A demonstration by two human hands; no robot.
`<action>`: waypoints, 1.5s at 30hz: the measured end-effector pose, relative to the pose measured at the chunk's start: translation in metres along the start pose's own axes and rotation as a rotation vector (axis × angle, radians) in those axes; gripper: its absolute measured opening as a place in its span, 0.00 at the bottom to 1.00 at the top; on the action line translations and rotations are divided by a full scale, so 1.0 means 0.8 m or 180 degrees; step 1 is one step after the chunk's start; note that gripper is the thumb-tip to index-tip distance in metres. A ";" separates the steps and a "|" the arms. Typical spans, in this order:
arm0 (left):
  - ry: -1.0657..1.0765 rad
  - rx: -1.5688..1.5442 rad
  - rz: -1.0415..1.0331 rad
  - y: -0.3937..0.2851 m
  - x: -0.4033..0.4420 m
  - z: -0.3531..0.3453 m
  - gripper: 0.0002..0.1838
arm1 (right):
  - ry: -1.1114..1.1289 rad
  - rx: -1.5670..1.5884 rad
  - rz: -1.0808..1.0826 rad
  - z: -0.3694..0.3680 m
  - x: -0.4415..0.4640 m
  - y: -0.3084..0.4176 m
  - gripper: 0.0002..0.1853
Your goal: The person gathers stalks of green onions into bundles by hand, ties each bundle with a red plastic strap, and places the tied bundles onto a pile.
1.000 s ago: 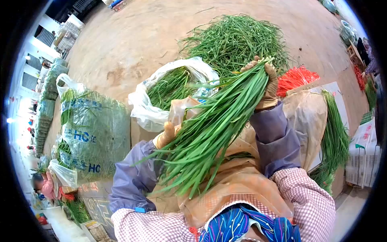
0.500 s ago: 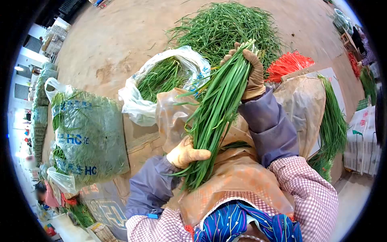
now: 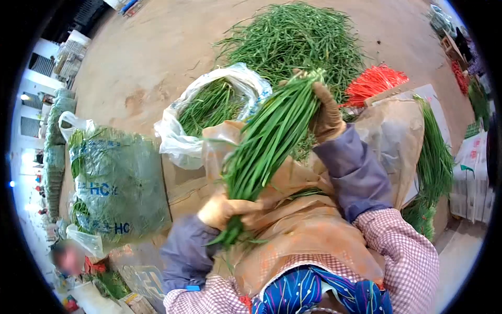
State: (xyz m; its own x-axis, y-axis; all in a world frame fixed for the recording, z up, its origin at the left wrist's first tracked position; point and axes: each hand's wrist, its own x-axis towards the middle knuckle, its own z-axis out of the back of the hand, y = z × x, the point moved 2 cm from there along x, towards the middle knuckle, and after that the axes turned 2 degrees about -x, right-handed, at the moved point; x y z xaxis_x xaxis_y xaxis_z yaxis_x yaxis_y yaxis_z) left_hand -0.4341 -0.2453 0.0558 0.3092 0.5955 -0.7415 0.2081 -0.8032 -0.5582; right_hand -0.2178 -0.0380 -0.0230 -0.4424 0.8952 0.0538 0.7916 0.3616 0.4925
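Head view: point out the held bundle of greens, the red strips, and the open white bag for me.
Bundle of greens point(image 3: 274, 137): head view, on the middle of its leaves.
Red strips point(image 3: 375, 85): head view, middle of the pile.
Open white bag point(image 3: 172, 140): head view, on its side wall.

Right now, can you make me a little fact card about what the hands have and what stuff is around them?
Left hand: gloved, fingers closed around the lower leafy part of the chive bunch
Right hand: gloved, holding the pale stem end
Bunch tilt: slanting, stem end farther from the body
White plastic bag: open, left of the bunch, greens inside
Loose green pile: beyond the right hand
Red strips: heaped to the right of the right hand
Clear packed bag: far left, blue "HC" lettering
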 end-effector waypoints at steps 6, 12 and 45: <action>-0.0689 0.1831 -0.0088 -0.048 -0.054 0.057 0.38 | 0.0005 -0.2703 0.0128 -0.026 -0.004 0.003 0.50; -0.0327 0.1387 -0.0447 -0.038 -0.050 0.067 0.36 | 0.2847 -0.5086 0.0486 -0.163 -0.040 -0.067 0.47; -0.0983 0.1431 -0.1599 0.099 -0.023 0.105 0.40 | 0.0310 -0.5632 -0.0287 -0.090 -0.066 0.026 0.36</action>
State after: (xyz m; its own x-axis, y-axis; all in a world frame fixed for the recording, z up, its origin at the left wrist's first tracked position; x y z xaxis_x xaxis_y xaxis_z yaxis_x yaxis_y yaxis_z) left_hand -0.5012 -0.3185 -0.0057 -0.0121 0.9206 -0.3904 -0.1648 -0.3869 -0.9073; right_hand -0.2085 -0.0968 0.0472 -0.5278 0.8493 -0.0096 -0.5631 -0.3414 0.7526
